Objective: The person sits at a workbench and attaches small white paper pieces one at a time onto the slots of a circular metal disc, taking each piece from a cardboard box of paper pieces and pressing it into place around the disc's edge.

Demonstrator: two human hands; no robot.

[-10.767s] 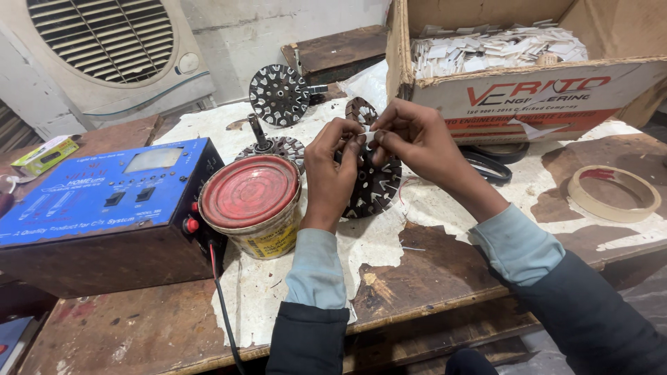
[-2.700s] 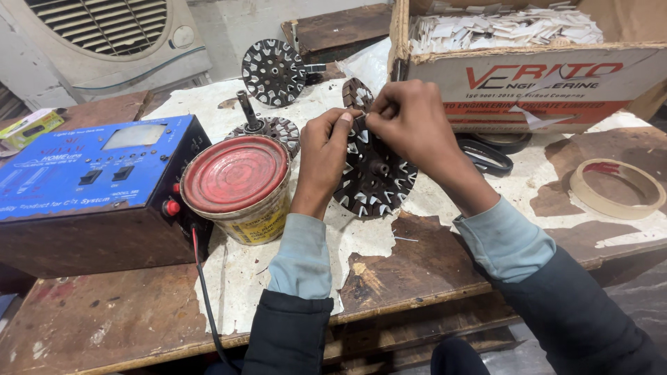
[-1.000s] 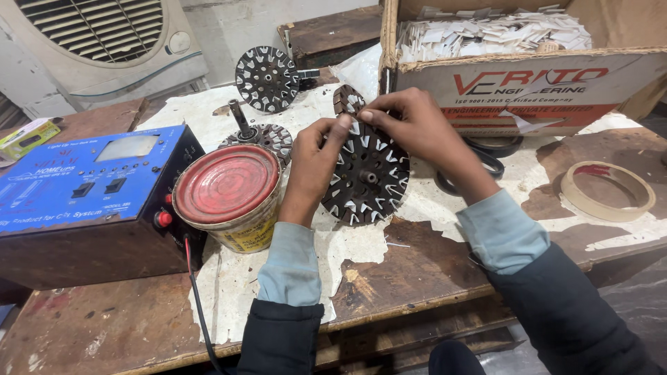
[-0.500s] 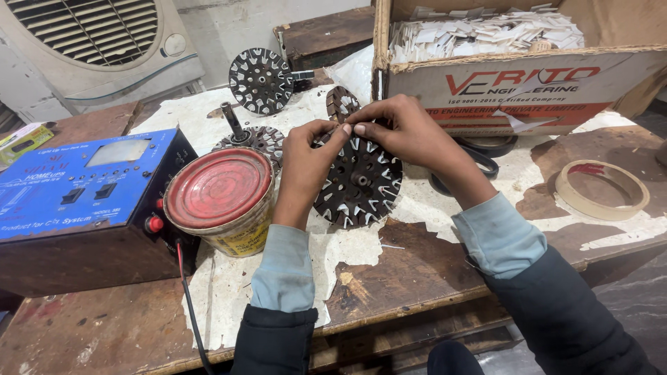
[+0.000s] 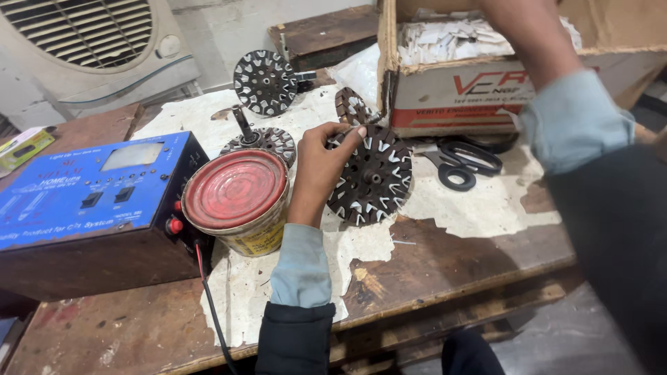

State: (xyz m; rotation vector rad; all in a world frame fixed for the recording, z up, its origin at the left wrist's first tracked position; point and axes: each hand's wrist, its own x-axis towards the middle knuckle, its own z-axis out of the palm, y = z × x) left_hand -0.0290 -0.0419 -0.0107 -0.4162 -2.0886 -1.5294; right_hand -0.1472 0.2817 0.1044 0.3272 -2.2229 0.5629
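Two hands at work, well apart. Left hand (image 5: 321, 156) rests on the bench, wrist bent, fingers curled over the left rim of a dark round slotted metal disc (image 5: 370, 175), thumb and fingertips pinching its upper edge. Disc stands tilted on its lower edge, near the middle of the paper-covered wooden bench (image 5: 445, 257).

Right arm, in a pale blue cuff, reaches up and away into an open cardboard box (image 5: 445, 97) of white paper slips; the hand itself is hidden, so its grip cannot be told.

Open room: bare bench in front of the disc up to the near edge. Left of the hand, just beside the wrist, stands a round tin with a red lid (image 5: 236, 191), touching a blue electrical box (image 5: 90, 201). Black scissors (image 5: 462, 161) lie right of the disc. Three more slotted discs (image 5: 264, 82) sit behind.
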